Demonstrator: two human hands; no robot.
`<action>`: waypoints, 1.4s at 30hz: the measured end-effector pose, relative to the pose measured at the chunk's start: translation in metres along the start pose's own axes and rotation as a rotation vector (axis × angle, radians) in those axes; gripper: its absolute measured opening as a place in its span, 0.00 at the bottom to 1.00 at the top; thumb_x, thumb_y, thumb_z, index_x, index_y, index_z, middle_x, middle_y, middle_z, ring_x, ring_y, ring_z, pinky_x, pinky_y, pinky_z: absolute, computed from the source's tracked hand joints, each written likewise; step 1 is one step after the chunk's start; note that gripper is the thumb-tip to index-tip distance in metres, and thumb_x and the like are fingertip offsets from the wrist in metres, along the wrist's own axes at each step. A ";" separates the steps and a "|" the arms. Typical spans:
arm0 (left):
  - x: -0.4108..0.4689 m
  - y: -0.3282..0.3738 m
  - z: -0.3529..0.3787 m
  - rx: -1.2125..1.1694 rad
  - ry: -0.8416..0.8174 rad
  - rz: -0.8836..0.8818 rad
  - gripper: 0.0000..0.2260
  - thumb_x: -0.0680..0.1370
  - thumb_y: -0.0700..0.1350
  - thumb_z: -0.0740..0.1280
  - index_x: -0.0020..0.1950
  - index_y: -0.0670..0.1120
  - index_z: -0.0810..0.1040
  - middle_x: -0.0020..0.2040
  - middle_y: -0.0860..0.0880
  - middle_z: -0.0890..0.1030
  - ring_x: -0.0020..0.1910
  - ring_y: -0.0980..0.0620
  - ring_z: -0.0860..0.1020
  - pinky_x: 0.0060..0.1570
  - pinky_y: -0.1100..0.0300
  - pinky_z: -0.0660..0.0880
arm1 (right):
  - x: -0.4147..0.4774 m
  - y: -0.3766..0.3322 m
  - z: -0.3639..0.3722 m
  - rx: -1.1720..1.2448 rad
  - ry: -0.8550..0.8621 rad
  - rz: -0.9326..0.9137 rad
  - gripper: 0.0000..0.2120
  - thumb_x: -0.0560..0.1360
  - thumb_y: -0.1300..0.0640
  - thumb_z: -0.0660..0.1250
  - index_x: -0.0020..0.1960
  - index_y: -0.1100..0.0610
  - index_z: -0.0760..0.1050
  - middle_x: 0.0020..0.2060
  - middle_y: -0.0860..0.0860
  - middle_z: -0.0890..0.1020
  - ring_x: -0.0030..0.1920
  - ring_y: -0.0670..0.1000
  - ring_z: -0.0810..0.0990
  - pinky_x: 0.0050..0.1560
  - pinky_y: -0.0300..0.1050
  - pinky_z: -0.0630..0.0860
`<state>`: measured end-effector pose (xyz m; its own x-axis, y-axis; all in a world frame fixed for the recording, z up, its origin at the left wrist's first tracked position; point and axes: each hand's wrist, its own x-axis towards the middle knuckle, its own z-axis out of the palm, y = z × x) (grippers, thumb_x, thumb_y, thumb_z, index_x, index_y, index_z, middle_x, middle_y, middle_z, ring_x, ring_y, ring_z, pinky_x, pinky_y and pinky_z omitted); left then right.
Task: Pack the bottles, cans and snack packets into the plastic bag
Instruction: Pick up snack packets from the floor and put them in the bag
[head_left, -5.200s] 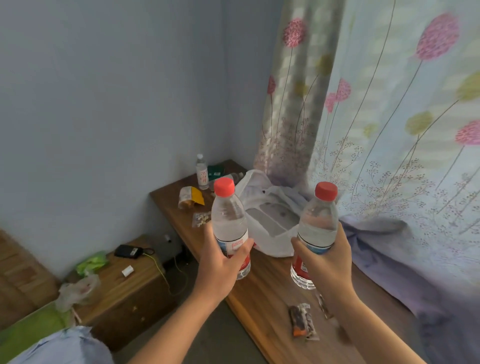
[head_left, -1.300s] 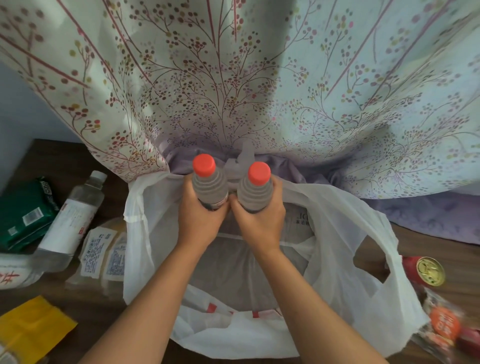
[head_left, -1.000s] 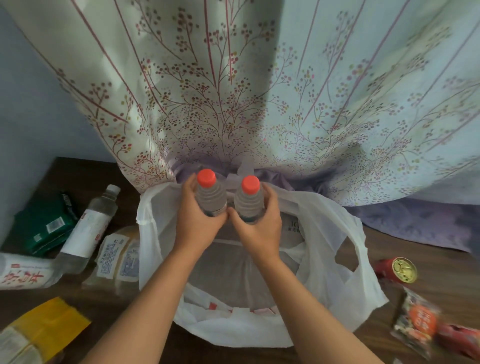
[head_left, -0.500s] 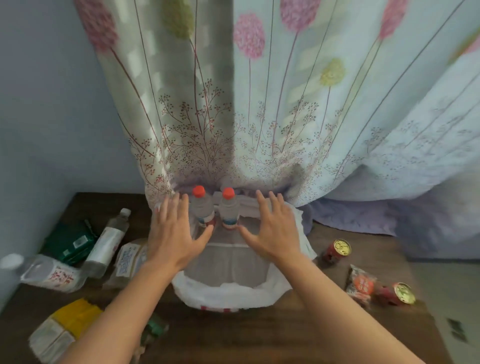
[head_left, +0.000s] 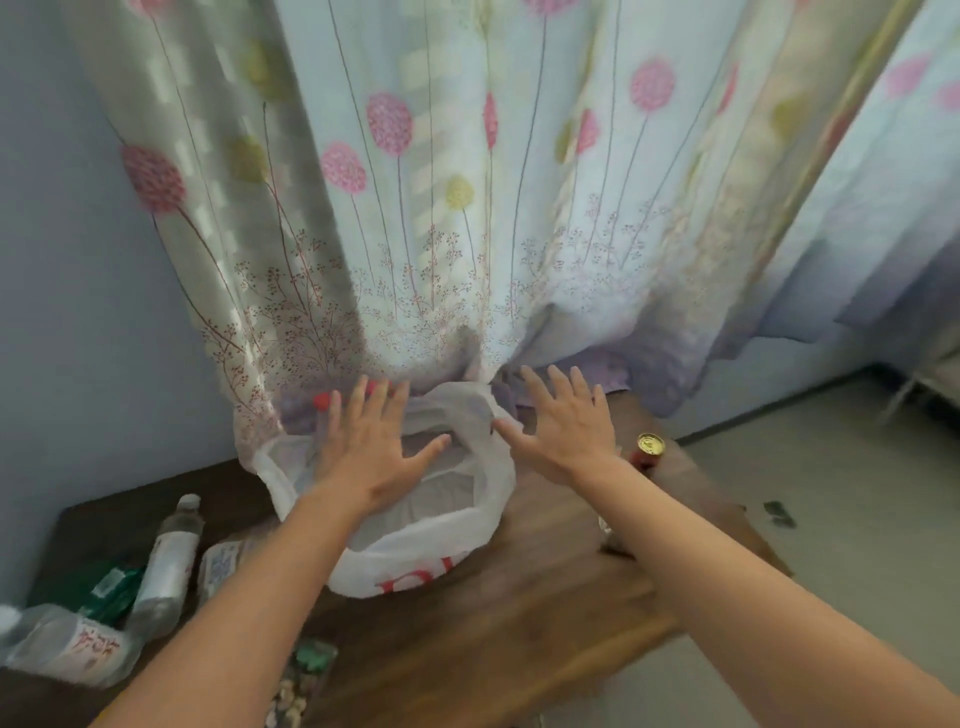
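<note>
Soft daylight comes through the curtain (head_left: 467, 208), so it glows pale and slightly washed out, while the wall (head_left: 78, 260) at the left stays a dull blue-grey. No hard shadows or glare anywhere. The whole frame is smeared with motion blur; the bottles (head_left: 166, 566) at lower left are mush. Wide-angle lens bends the edges, and the floor (head_left: 857, 493) tilts.

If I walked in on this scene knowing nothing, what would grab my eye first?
Probably the two bare hands, left hand and right hand, spread open and empty over a white plastic bag on the wooden table. Behind them hangs a big flowered curtain, its hem draping onto the bag's far rim, where a red bottle cap peeks out. A red can stands to the right; bottles lie at the left.
</note>
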<state>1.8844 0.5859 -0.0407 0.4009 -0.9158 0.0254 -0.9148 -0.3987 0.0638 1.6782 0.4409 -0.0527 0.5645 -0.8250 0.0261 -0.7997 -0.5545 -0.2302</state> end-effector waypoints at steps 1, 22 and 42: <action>-0.002 0.011 -0.002 -0.008 -0.006 0.034 0.49 0.71 0.79 0.37 0.85 0.52 0.44 0.85 0.48 0.46 0.83 0.47 0.40 0.79 0.41 0.37 | -0.012 0.009 -0.007 -0.008 0.011 0.036 0.50 0.68 0.19 0.39 0.83 0.43 0.47 0.83 0.54 0.53 0.83 0.60 0.47 0.80 0.66 0.47; -0.009 0.414 0.002 -0.111 0.012 0.697 0.43 0.76 0.76 0.46 0.85 0.53 0.45 0.85 0.49 0.47 0.83 0.46 0.40 0.80 0.43 0.38 | -0.270 0.339 -0.110 -0.071 0.226 0.725 0.43 0.75 0.24 0.52 0.84 0.44 0.49 0.83 0.54 0.56 0.82 0.60 0.52 0.79 0.64 0.53; 0.041 0.732 0.052 -0.108 -0.044 0.793 0.43 0.77 0.75 0.50 0.85 0.52 0.45 0.85 0.48 0.49 0.83 0.45 0.42 0.80 0.43 0.39 | -0.302 0.618 -0.163 -0.027 0.172 0.794 0.43 0.76 0.27 0.56 0.84 0.44 0.46 0.83 0.54 0.54 0.83 0.59 0.50 0.80 0.62 0.51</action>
<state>1.2286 0.2536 -0.0444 -0.3714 -0.9263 0.0641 -0.9157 0.3768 0.1396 0.9807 0.3297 -0.0442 -0.2110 -0.9774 0.0141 -0.9543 0.2029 -0.2194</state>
